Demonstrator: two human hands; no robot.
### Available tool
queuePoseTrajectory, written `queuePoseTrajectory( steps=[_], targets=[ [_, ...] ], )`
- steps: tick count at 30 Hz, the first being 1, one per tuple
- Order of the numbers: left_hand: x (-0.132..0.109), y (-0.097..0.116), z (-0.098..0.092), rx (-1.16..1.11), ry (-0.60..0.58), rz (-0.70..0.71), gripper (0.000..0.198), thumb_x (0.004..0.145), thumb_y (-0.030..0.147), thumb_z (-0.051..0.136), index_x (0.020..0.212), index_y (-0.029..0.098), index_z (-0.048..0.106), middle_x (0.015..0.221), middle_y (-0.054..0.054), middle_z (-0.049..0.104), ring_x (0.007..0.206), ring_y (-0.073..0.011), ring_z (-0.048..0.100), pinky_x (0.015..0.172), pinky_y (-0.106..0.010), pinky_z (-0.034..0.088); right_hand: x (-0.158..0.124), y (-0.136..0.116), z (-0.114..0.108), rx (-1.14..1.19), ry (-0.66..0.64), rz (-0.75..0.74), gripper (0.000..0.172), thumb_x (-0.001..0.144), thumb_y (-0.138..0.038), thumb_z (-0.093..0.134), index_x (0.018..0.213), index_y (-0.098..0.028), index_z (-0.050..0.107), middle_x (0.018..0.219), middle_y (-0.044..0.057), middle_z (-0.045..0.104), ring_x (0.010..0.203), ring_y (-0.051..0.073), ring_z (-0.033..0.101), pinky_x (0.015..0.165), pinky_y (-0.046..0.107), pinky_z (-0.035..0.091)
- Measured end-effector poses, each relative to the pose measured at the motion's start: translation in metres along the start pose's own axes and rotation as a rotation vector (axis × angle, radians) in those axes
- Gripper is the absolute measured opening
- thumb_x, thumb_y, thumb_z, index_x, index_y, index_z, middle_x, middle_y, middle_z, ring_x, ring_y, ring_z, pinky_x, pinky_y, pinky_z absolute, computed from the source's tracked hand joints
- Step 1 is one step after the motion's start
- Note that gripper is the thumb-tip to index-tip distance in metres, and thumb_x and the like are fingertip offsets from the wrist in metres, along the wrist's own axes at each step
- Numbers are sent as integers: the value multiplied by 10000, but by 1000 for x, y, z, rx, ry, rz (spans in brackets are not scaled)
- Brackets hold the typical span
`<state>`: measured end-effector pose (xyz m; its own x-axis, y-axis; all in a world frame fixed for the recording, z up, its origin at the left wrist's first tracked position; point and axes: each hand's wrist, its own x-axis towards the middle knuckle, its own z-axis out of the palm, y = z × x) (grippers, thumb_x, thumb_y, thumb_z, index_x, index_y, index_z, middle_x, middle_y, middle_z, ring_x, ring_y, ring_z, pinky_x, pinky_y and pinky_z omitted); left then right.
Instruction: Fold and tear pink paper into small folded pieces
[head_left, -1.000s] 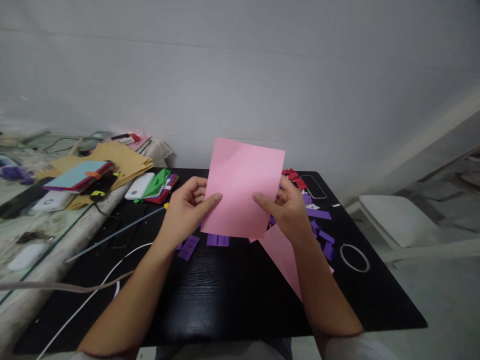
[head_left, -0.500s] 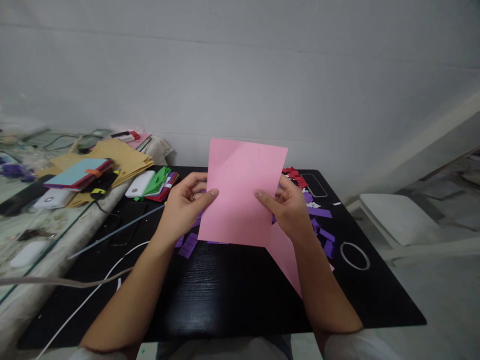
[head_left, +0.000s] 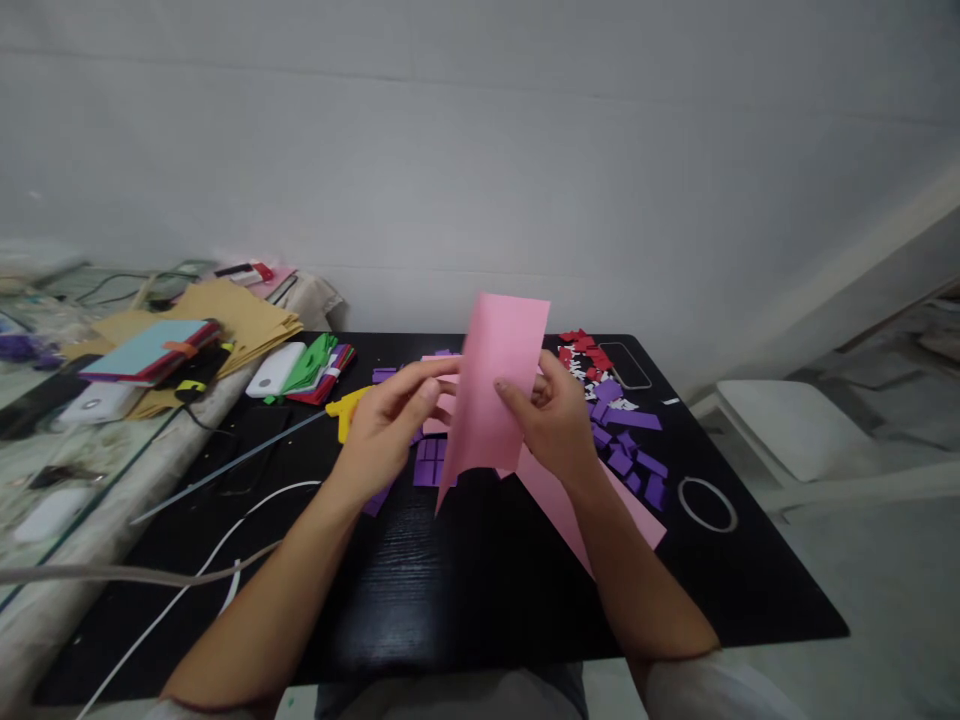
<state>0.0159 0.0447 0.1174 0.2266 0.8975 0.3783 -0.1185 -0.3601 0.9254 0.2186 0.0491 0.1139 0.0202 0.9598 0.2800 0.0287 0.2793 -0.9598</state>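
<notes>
A pink sheet of paper (head_left: 499, 385) stands upright above the black table, its left part bent toward me in a curve. My right hand (head_left: 551, 410) pinches it near the right edge, thumb in front and fingers behind. On the other side, my left hand (head_left: 394, 415) reaches its fingers to the back of the bent part; the thumb stays apart from the paper. Whether those fingertips touch the sheet is hidden. Under my right forearm lies more pink paper (head_left: 559, 505). Purple cut paper pieces (head_left: 430, 463) lie beneath the held sheet.
Purple pieces (head_left: 621, 460), red pieces (head_left: 585, 348) and a white ring (head_left: 707, 504) lie on the right. A yellow glue gun (head_left: 346, 408), green paper strips (head_left: 313, 362), a white cable (head_left: 255, 520) and a long thin strip (head_left: 225, 468) are on the left.
The flat pink sheet has turned and its left part now curves toward me. My left thumb has come off its front, and the left fingers have moved right behind it.
</notes>
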Motion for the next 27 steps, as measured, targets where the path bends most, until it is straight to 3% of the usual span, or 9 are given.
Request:
queuePoseTrajectory(
  steps=[3, 9, 13, 18, 23, 27],
  targets=[
    [2, -7, 12, 10, 1, 8, 344, 958, 434, 725, 1244, 242, 720, 1311, -97, 725, 1132, -228, 717, 955, -350, 596, -3, 5, 7, -19, -1, -21, 272, 897, -418, 761, 1089, -259, 654, 893, 29, 758, 827, 238, 748, 678, 366, 635],
    [4, -16, 20, -39, 40, -73, 446, 891, 385, 797, 1271, 223, 629, 1310, -111, 721, 1155, -222, 707, 990, -364, 579, -14, 2, 20, -10, -99, -103, 319, 844, -388, 841, 1094, -250, 698, 1054, 57, 769, 935, 244, 727, 773, 367, 620],
    [5, -11, 15, -33, 64, -102, 363, 873, 360, 797, 1162, 199, 646, 1203, -94, 754, 1084, -212, 724, 960, -353, 584, -14, 0, 17, -131, -144, -177, 178, 955, -372, 721, 1082, -249, 744, 1169, 87, 740, 1020, 245, 696, 797, 354, 603],
    [5, -6, 9, -72, 68, -149, 353, 846, 324, 812, 1136, 195, 658, 1133, -82, 767, 1026, -201, 736, 893, -326, 597, -4, -4, 6, 15, -92, -90, 343, 1057, -497, 527, 1121, -247, 752, 1134, 71, 762, 1025, 213, 723, 859, 359, 622],
    [4, -3, 9, -79, -54, -185, 327, 826, 322, 830, 1083, 194, 674, 1044, -67, 774, 939, -198, 739, 819, -304, 596, -1, -7, 1, 163, 75, -64, 297, 854, -404, 834, 1085, -241, 746, 1053, 52, 787, 974, 201, 751, 901, 358, 631],
    [3, -2, 10, -33, -108, -191, 352, 819, 329, 843, 1108, 193, 698, 1057, -63, 771, 962, -204, 730, 848, -307, 593, -5, -9, 2, 150, 118, -73, 249, 788, -364, 887, 957, -233, 760, 917, 31, 783, 865, 195, 757, 847, 357, 649]
  ],
)
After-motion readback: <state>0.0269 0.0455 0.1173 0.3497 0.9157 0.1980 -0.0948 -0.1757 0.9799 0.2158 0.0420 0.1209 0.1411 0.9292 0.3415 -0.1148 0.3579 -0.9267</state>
